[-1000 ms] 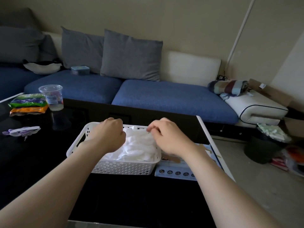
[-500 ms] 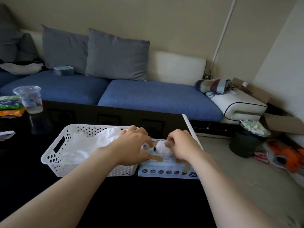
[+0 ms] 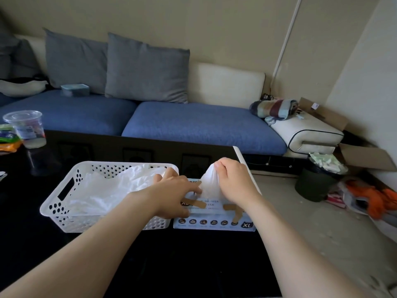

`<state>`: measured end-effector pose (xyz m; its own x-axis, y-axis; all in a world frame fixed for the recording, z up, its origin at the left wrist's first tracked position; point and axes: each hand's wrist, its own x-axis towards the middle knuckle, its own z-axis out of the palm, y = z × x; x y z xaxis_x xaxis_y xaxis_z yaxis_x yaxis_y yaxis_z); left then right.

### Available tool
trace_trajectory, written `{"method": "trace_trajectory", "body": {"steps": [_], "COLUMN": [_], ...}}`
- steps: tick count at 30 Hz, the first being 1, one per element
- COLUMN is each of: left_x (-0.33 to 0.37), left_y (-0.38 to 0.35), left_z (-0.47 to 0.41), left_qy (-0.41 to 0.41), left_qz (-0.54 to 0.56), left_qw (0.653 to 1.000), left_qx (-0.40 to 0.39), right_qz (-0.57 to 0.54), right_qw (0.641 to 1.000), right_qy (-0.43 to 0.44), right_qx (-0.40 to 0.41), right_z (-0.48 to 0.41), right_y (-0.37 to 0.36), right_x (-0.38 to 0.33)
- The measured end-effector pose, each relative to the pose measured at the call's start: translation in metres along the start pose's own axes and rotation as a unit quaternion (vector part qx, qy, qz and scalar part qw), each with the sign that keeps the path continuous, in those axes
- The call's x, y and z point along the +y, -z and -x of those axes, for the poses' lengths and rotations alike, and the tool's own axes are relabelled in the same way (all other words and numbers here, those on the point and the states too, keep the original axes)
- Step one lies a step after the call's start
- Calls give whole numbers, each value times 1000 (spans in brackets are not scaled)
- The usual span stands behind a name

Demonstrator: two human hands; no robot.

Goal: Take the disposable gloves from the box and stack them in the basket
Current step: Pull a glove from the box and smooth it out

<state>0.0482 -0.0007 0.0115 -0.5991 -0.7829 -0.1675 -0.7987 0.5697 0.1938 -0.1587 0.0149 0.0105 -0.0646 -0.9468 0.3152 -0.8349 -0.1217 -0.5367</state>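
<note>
Moved since half a second ago: the right hand [image 3: 234, 183] is higher above the box [image 3: 214, 223], and the small white tuft it held at the opening is now a tall cone of glove [image 3: 209, 183] drawn upward; the left hand [image 3: 171, 194] has barely shifted.
Head view, right hand: thumb and curled fingertips pinch the top of the glove. Gripping at one point probably brings out a single thin sheet rather than a clump.
Head view, left hand: it lies on the box top with fingers fairly straight and spread, holding nothing, likely pressing so the light carton does not rise with the pull.
Glove: its lower end is hidden at the opening between the hands, so I cannot tell whether it is free yet.
Box: flat on the black table [image 3: 193, 265], just beside the right end of the basket [image 3: 64, 203], which keeps the carry short.
Basket: white and perforated, it holds a loose heap of gloves [image 3: 111, 190], crumpled more than neatly stacked.
Around: a clear plastic cup [image 3: 25, 130] and snack packets [image 3: 8, 138] sit at the table's far left, well apart; a blue sofa [image 3: 204, 125] runs behind; a dark bin [image 3: 315, 183] stands on the floor at right.
In the way: the left wrist and forearm cross the basket's right end, between glove and heap.
</note>
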Motion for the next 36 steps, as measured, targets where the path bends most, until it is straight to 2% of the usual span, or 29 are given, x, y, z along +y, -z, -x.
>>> {"method": "trace_trajectory", "body": {"steps": [5, 11, 14, 17, 20, 23, 27, 29, 31, 34, 36], "left_x": [0, -3, -2, 2, 10, 9, 1, -2, -3, -3, -1], "left_y": [-3, -2, 3, 14, 26, 27, 29, 32, 36, 41, 44], "left_z": [1, 5, 4, 8, 16, 18, 17, 19, 24, 28, 32], "left_qy": [-9, -8, 5, 1, -22, 4, 51, 59, 55, 29, 17], "left_qz": [-1, 23, 70, 247, 433, 474, 528, 560, 572, 599, 620], "left_qw": [1000, 1000, 994, 952, 878, 846, 801, 779, 776, 766, 753], "left_qx": [-7, 0, 85, 183, 203, 244, 278, 274, 262, 232, 218], "right_qz": [-145, -277, -304, -314, -320, -325, -298, -264, -255, -347, -410], "right_qw": [986, 931, 915, 916, 921, 923, 933, 951, 960, 936, 910], "right_qy": [-48, -29, -22, -14, -12, -39, -119, -107, -81, -52, -47], "right_qx": [62, 237, 266, 249, 221, 199, 164, 122, 88, 39, -31], "right_z": [-2, 0, -1, 0, 1, 2, 4, 6, 7, 3, 2], "right_y": [6, 20, 25, 23, 17, 16, 18, 17, 14, 8, 7], "right_x": [-12, -38, -48, -54, -61, -71, -77, -77, -76, -74, -69]}}
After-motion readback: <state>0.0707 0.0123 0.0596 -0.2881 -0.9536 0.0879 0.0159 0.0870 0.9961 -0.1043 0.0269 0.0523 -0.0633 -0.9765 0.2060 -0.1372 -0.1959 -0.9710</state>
